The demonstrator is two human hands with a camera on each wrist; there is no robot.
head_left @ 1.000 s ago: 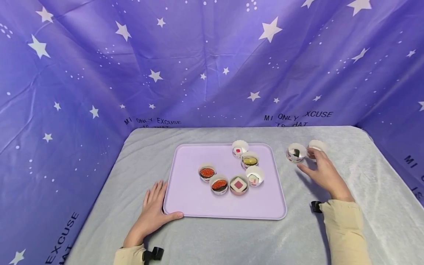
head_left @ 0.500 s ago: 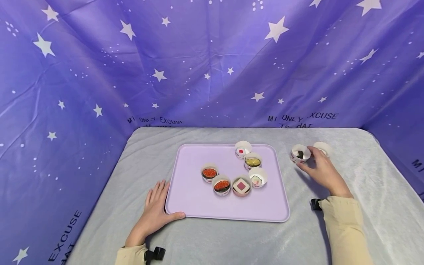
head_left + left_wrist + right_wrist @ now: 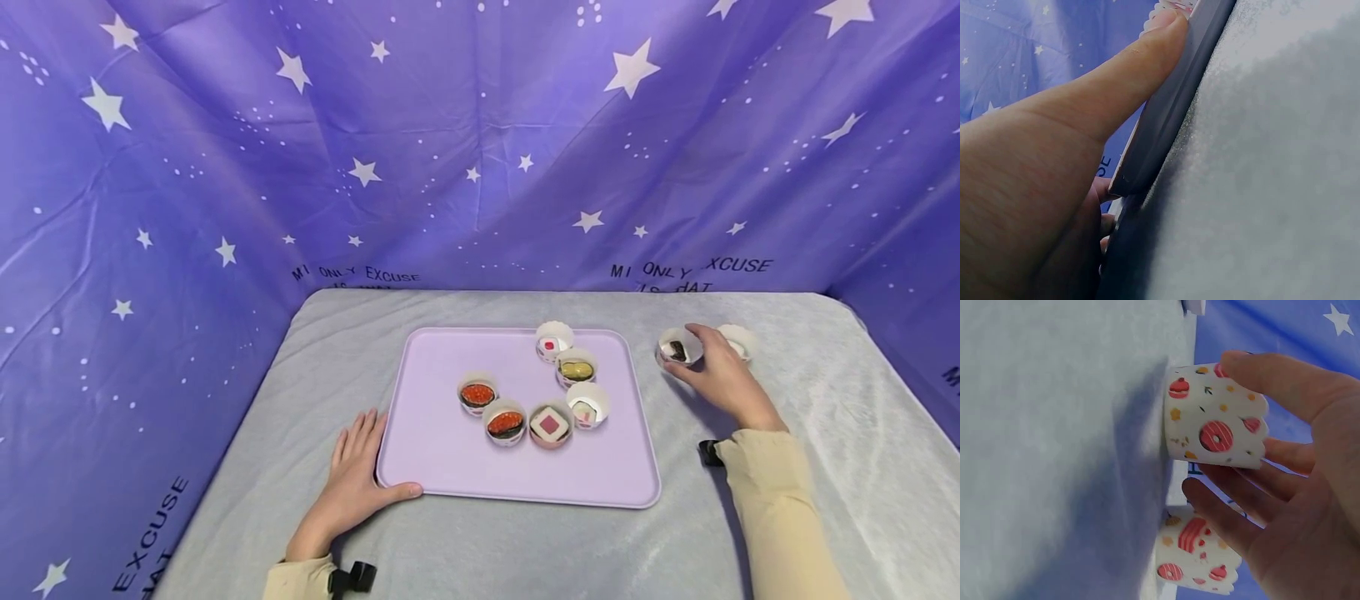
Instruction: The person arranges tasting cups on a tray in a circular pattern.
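My right hand [image 3: 723,377] holds a white paper baking cup [image 3: 1210,403] by its sides, thumb on one side and fingers on the other. Pink cakes and doughnuts are printed on the cup, and a dark-wrapped toy sushi piece [image 3: 677,351] lies inside. Just behind these fingers stands a second paper cup [image 3: 741,340], partly hidden by the hand. At the front left corner of the lilac tray [image 3: 427,467], my left hand [image 3: 351,485] rests with straight fingers along the left side and its thumb against the front rim.
Several paper cups with sushi pieces stand on the tray, among them two with orange roe [image 3: 477,396] and one with a white square roll [image 3: 550,425]. A grey cloth [image 3: 525,550] covers the table. A purple star-printed curtain [image 3: 420,167] hangs behind and at the sides.
My right hand has moved slightly left and taken hold of the cup with the dark-wrapped piece. My left hand stays at the tray corner. The head view has shifted a little.
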